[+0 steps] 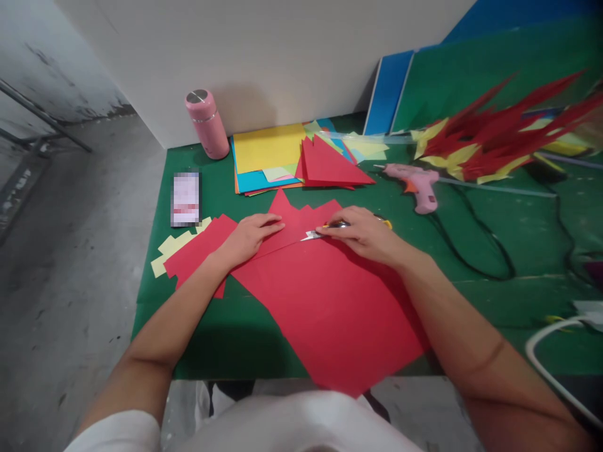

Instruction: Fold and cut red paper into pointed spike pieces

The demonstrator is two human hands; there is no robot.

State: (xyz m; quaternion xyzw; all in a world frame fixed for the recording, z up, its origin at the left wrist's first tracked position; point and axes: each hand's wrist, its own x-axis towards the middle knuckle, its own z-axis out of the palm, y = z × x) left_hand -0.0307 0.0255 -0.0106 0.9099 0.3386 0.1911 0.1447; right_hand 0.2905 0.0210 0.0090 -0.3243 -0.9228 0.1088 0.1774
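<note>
A large sheet of red paper point(330, 307) lies at an angle on the green table, its lower corner past the front edge. My left hand point(254, 235) rests flat on the red paper's upper left part, fingers stretched out. In my right hand point(360, 232) is a utility knife point(320, 233), its blade pointing left and touching the paper. A thin line runs across the paper from the blade toward my left hand. Above the line sits a jagged red paper piece point(292, 210). Part of the knife's handle is hidden by my fingers.
Red and pale yellow paper cutouts point(193, 254) lie at the left, below a phone point(186, 199). Behind stand a pink bottle point(208, 125), stacked coloured paper point(268, 147) and red triangles point(332, 166). A pink glue gun point(417, 182) with its cord and a red-yellow paper flame point(499, 138) are right.
</note>
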